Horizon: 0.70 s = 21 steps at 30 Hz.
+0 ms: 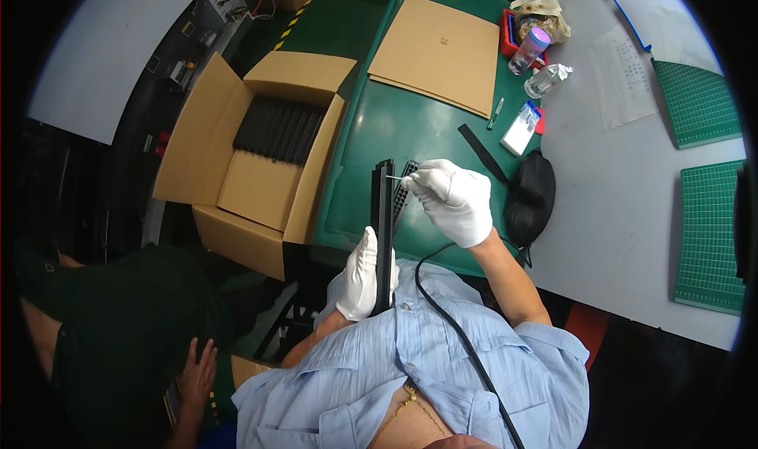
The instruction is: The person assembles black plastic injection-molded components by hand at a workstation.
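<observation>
My left hand (359,281), in a white glove, is closed around the lower part of a long black bar (383,228). The bar stands lengthwise in front of my chest, its far end over the green table. My right hand (456,200), also gloved in white, pinches a thin white stick (395,178). The stick's tip meets the bar near its far end; its kind is too small to tell. Just right of the bar, a black gridded piece (407,182) lies on the table, partly behind my right hand.
An open cardboard box (314,180) with several black bars (280,129) stands left of the green table (355,145). Cardboard sheets (438,50) lie farther back. At right are a black pouch (529,200), a white box (519,131), a pen (496,113) and bottles (530,50). A co-worker's hand (197,370) shows lower left.
</observation>
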Each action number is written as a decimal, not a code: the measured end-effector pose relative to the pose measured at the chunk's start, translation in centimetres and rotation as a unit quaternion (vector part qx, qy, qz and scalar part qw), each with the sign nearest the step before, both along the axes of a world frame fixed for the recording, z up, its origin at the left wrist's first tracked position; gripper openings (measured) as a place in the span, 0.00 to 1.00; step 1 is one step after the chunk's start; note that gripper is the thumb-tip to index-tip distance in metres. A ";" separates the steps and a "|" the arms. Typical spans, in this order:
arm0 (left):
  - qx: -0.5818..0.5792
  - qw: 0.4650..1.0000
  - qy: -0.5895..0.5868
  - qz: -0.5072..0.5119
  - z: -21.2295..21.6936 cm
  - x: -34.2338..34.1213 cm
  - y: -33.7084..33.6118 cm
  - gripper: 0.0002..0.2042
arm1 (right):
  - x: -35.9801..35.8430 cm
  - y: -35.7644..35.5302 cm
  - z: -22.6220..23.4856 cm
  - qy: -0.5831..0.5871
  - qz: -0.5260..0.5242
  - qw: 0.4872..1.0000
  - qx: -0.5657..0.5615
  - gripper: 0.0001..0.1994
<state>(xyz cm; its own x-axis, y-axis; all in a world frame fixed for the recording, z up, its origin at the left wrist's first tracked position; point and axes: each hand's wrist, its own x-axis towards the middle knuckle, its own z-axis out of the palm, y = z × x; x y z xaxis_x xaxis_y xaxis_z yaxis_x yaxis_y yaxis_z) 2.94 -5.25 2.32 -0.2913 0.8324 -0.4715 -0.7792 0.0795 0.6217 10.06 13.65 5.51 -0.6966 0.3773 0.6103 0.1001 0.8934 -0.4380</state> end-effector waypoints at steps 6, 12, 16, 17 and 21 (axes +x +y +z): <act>-0.025 1.000 -0.005 0.001 0.2 0.3 -0.1 0.26 | -0.4 0.7 0.1 0.006 -0.004 1.000 0.007 0.10; -0.024 0.998 0.062 -0.022 -0.2 0.8 -0.3 0.27 | -0.1 1.3 0.0 -0.012 -0.001 0.978 -0.207 0.09; 0.015 0.956 0.291 -0.036 -1.2 0.0 1.8 0.27 | -0.5 0.2 0.3 -0.167 0.058 0.767 -0.617 0.20; 0.014 0.945 0.327 -0.010 -1.5 -0.4 2.6 0.27 | -0.8 -0.4 0.4 -0.160 0.052 0.765 -0.622 0.21; 0.039 0.939 0.290 0.182 -2.0 -2.1 4.8 0.26 | -0.7 -3.8 1.4 -0.209 0.095 0.874 -0.429 0.27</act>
